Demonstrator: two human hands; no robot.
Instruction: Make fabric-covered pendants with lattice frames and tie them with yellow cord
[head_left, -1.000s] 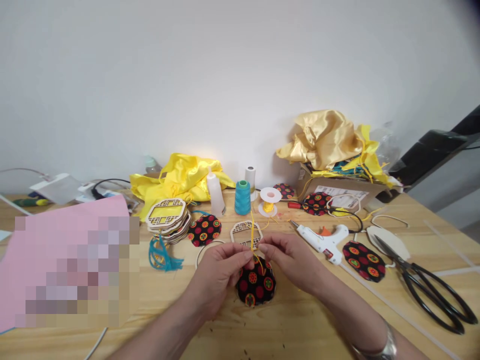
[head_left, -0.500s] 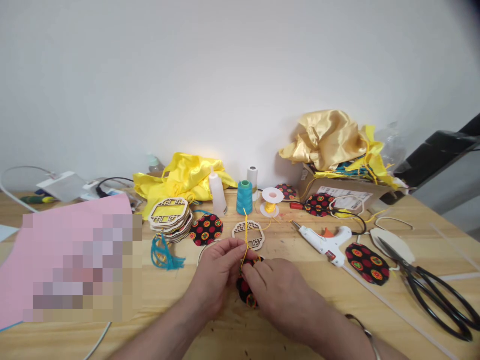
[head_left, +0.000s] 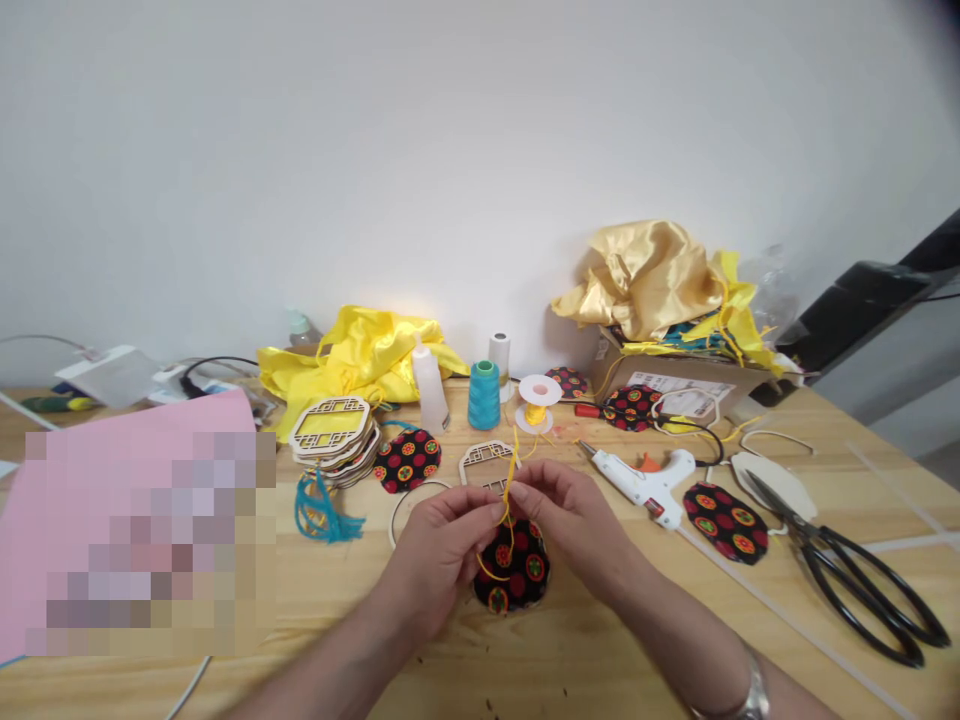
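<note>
Yellow cord (head_left: pixel 514 462) stands up between my two hands, its end pointing toward the wall. My left hand (head_left: pixel 442 540) pinches the cord from the left, thumb against forefinger. From the right, my right hand (head_left: pixel 574 525) pinches the same cord close to the left fingertips. Below the fingers a loop of the cord hangs over a black fabric piece (head_left: pixel 516 568) with red and orange flower dots. That piece's upper part is hidden behind my hands. Just beyond my fingers lies a wooden lattice frame (head_left: pixel 469 462), partly covered.
A white glue gun (head_left: pixel 637 485) and black-handled scissors (head_left: pixel 855 575) lie at right. Behind my hands stand a teal thread cone (head_left: pixel 484 397) and a yellow cord spool (head_left: pixel 540 390). Stacked lattice frames (head_left: pixel 330 430), a teal tassel (head_left: pixel 326 510) and pink paper (head_left: pixel 142 470) are at left.
My right hand has moved up off the fabric piece to the yellow cord beside my left fingertips. More of the fabric piece shows, and a cord loop now hangs over it.
</note>
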